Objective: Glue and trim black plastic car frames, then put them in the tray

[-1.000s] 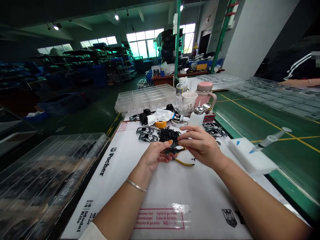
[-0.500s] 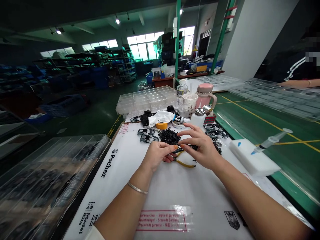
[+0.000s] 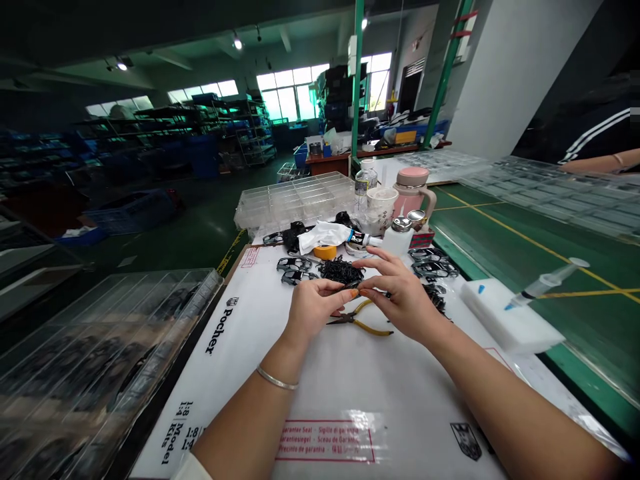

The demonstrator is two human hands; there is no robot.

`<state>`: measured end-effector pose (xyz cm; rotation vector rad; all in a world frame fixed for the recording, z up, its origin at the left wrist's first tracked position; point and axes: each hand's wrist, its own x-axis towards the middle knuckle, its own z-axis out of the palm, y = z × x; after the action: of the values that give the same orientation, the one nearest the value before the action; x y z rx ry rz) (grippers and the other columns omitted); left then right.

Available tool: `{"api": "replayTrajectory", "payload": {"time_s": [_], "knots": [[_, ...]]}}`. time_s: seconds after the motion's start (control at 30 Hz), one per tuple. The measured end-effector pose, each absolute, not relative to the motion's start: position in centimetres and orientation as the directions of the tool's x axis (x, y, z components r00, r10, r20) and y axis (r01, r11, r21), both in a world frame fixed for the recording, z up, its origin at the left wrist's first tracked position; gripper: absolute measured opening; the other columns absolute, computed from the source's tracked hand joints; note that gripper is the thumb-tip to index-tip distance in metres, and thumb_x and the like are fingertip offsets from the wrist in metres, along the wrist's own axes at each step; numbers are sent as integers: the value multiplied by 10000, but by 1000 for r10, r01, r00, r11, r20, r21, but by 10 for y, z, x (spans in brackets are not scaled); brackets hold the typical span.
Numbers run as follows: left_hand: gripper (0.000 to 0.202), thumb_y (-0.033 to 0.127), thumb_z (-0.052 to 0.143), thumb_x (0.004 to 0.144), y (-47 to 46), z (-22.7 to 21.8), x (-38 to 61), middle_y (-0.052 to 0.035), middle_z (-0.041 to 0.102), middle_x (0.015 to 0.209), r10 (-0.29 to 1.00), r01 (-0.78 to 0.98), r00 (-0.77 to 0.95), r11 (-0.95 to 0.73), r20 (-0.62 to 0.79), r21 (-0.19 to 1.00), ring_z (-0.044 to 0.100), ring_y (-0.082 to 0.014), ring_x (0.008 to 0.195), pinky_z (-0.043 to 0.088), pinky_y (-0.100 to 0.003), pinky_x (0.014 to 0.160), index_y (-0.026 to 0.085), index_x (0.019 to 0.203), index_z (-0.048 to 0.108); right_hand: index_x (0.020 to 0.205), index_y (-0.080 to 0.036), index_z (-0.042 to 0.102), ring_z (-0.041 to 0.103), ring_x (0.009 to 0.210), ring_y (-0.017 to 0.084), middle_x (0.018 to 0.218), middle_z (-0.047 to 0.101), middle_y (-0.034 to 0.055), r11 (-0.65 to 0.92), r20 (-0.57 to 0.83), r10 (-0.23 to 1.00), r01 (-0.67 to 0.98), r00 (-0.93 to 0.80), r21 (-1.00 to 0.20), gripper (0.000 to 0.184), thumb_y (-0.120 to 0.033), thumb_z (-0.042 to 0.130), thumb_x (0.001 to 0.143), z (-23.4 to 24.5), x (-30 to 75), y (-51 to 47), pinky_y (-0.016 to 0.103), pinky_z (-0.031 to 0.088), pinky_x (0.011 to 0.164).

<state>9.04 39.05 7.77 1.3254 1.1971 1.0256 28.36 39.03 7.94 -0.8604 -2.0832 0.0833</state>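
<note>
My left hand (image 3: 313, 308) pinches a small dark part (image 3: 353, 285) between thumb and fingers. My right hand (image 3: 400, 293) meets it there, thumb and forefinger closed on the same part while its other fingers stretch out. Most of the part is hidden by the fingertips. Just under the hands lie pliers with yellow handles (image 3: 373, 329). Beyond the fingers is a pile of small black pieces (image 3: 340, 270), with grey-and-black model car bodies (image 3: 299, 277) left of it and more car bodies (image 3: 434, 268) to the right.
At the back stand a white dispenser bottle (image 3: 398, 239), a pink mug (image 3: 411, 190), a cup (image 3: 383, 200) and yellow tape (image 3: 325, 252). A syringe (image 3: 547, 283) rests on a white foam block (image 3: 510, 317). Clear trays (image 3: 295, 200) stand behind; a co-worker's sleeve (image 3: 605, 137) shows far right.
My left fingers have drawn up from beside the pliers, so more of the pliers shows. Both hands stay together on the small dark part. The view has shifted slightly.
</note>
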Motion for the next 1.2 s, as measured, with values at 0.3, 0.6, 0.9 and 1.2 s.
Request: {"api": "replayTrajectory", "payload": {"time_s": [0.3, 0.6, 0.9, 1.2], "knots": [[447, 452, 835, 637, 383, 78, 92, -5, 619, 637, 953, 319, 28, -293, 300, 901, 494, -110, 579, 409, -228, 530, 151, 961, 766, 815, -188, 716, 408, 1338, 317, 1213, 653, 73, 781, 769, 533, 556, -353, -285, 129, -130, 618, 875, 83, 282, 389, 558, 448, 1034], [473, 389, 838, 639, 385, 81, 94, -82, 727, 839, 981, -8, 76, -180, 180, 984, 640, -164, 686, 544, -264, 633, 101, 1000, 736, 960, -189, 710, 450, 1298, 294, 1186, 662, 83, 819, 838, 439, 527, -323, -226, 144, -116, 609, 888, 84, 282, 388, 515, 465, 1027], [399, 392, 843, 647, 386, 84, 92, -46, 702, 667, 988, -138, 148, -28, 49, 990, 639, -123, 570, 539, -196, 539, 114, 915, 746, 937, -188, 676, 493, 1224, 281, 1105, 673, 86, 835, 878, 359, 529, -316, -152, 190, -36, 589, 863, 88, 279, 384, 494, 481, 984], [445, 471, 803, 672, 385, 79, 96, -107, 726, 765, 974, -181, 222, 81, -39, 980, 638, -126, 564, 527, -200, 521, 91, 892, 727, 942, -196, 641, 522, 1191, 263, 1022, 677, 79, 845, 885, 323, 522, -335, -111, 224, -21, 535, 850, 91, 280, 382, 469, 498, 972]]}}
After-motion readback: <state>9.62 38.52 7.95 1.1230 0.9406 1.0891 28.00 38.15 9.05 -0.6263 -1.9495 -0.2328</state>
